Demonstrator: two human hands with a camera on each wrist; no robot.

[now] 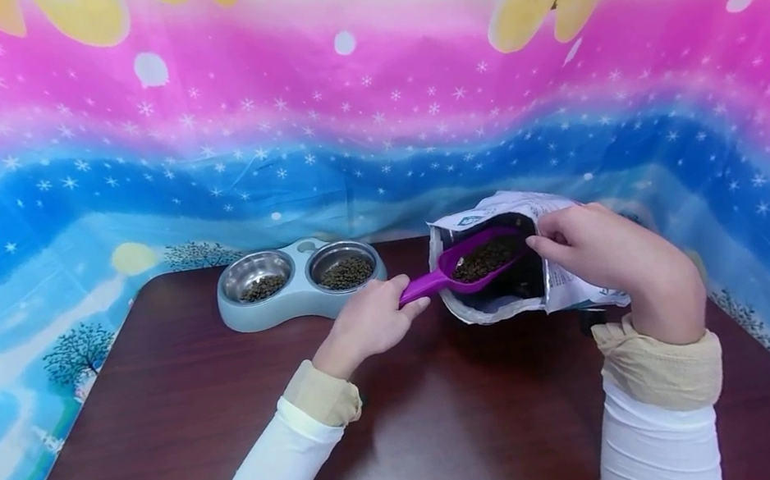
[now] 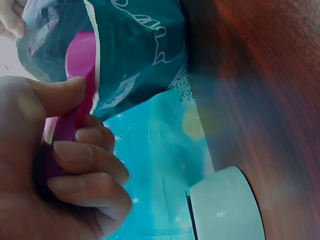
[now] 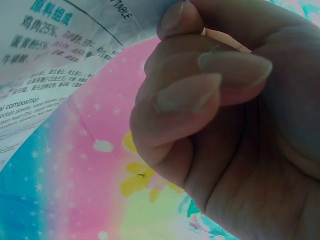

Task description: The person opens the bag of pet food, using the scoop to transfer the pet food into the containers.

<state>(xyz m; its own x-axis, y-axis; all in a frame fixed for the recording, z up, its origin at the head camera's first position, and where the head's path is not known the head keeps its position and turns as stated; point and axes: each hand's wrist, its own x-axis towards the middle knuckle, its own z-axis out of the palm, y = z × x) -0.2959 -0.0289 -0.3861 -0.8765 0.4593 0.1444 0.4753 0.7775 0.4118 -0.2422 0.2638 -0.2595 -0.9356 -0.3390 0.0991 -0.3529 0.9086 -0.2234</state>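
Observation:
My left hand [image 1: 376, 318] grips the handle of a purple scoop [image 1: 429, 284], fingers curled round it in the left wrist view. Brown kibble [image 1: 485, 260] fills the scoop's bowl, which sits in the mouth of a pet food bag [image 1: 590, 288]. With thumb and fingers my right hand [image 1: 602, 245] pinches the bag's rim at the right of the opening. In the right wrist view the bag's printed side [image 3: 60, 60] hangs from those fingertips. The bag's inside looks dark, and its depth is hidden.
Left of the bag stands a pale blue-grey double feeder [image 1: 277, 316]. Its two steel bowls, the left bowl [image 1: 241, 274] and the right bowl [image 1: 317, 260], each hold some kibble. All stands on a dark wooden table [image 1: 183, 436] before a colourful printed cloth [image 1: 306, 111].

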